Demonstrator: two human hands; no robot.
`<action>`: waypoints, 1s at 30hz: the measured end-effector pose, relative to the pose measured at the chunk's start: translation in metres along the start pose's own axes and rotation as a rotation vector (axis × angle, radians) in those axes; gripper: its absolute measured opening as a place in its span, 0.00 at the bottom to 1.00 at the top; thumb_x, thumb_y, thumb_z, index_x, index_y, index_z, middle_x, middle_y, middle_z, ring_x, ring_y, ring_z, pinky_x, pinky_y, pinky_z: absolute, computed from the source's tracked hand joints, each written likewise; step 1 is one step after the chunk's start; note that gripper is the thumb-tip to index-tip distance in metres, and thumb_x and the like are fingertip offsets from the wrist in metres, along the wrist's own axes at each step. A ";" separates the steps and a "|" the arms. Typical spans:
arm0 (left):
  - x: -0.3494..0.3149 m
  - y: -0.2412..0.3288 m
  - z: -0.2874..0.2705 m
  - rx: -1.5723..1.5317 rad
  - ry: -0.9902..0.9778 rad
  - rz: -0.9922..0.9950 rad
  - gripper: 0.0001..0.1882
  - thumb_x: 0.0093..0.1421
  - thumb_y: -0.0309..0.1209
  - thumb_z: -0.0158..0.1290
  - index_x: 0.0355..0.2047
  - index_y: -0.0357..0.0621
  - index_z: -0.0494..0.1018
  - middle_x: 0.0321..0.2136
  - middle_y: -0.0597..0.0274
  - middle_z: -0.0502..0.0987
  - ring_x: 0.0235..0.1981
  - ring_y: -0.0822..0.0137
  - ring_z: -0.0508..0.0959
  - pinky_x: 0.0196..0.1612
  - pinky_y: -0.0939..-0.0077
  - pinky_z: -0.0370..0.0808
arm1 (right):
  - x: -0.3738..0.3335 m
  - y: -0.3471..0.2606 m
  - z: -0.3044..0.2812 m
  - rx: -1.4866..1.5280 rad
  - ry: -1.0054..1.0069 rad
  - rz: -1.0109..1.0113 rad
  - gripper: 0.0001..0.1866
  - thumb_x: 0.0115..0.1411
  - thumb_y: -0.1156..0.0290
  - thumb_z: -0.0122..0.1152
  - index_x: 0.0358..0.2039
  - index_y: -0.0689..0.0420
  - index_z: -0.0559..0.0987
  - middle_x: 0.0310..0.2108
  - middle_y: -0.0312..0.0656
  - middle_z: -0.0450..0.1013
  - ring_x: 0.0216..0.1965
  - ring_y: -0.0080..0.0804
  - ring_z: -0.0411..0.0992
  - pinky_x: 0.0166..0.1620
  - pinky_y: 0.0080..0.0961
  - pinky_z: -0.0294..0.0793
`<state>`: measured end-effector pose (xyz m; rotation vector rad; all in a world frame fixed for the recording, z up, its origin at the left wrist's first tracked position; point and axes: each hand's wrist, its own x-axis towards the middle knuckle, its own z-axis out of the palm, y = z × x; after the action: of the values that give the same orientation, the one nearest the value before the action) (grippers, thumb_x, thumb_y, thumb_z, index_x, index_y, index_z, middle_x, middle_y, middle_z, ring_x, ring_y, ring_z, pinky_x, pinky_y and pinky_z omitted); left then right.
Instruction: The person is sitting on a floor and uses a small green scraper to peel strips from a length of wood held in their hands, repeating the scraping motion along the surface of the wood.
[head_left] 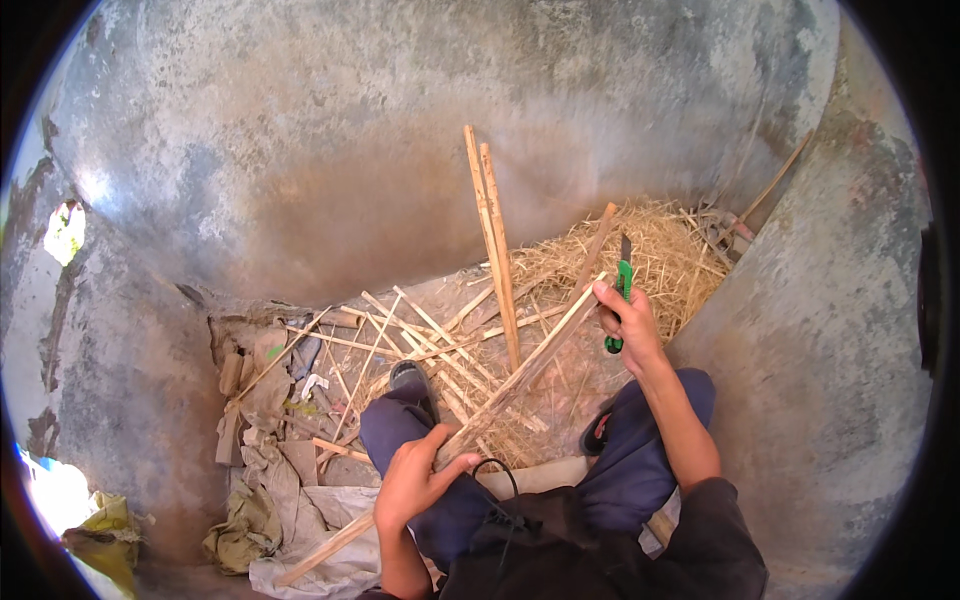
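Left fingers (440,436) curled round wooden strip (526,373), raised right fingers (613,299) round green cutter (624,280), perhaps pinching strip too

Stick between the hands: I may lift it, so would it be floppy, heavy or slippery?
Probably stiff: the stick runs nearly straight between the left hand and right hand. Likely light for its length, being slim wood. Perhaps not slippery, as its surface looks bare and unpolished.

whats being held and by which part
A wooden strip: left hand partway down, right hand at its upper end, also holding a green cutter by its handle.
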<state>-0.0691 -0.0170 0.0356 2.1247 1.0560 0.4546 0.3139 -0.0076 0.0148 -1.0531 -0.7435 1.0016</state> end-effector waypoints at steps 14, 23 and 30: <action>0.010 0.017 0.032 -0.228 0.177 -0.096 0.14 0.78 0.35 0.57 0.37 0.37 0.82 0.17 0.46 0.70 0.14 0.57 0.67 0.23 0.61 0.65 | -0.053 0.016 0.025 -0.998 -0.211 -0.700 0.16 0.72 0.54 0.68 0.47 0.55 0.84 0.33 0.41 0.82 0.28 0.39 0.82 0.31 0.37 0.78; 0.010 0.028 0.041 -0.265 0.168 -0.130 0.16 0.79 0.34 0.56 0.36 0.35 0.81 0.16 0.64 0.70 0.20 0.77 0.67 0.25 0.71 0.65 | -0.064 0.023 0.046 -1.085 -0.279 -0.820 0.14 0.66 0.56 0.74 0.42 0.52 0.86 0.30 0.38 0.80 0.27 0.40 0.83 0.29 0.36 0.78; 0.007 0.029 0.049 -0.385 0.173 -0.153 0.19 0.80 0.39 0.55 0.35 0.37 0.80 0.14 0.60 0.71 0.17 0.75 0.68 0.23 0.68 0.65 | -0.053 0.021 0.038 -1.104 -0.240 -0.913 0.16 0.64 0.55 0.76 0.38 0.55 0.86 0.29 0.39 0.80 0.24 0.40 0.81 0.27 0.34 0.76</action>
<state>-0.0205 -0.0450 0.0235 1.6772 1.1161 0.7145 0.2542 -0.0400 0.0063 -1.2739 -1.8631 -0.1692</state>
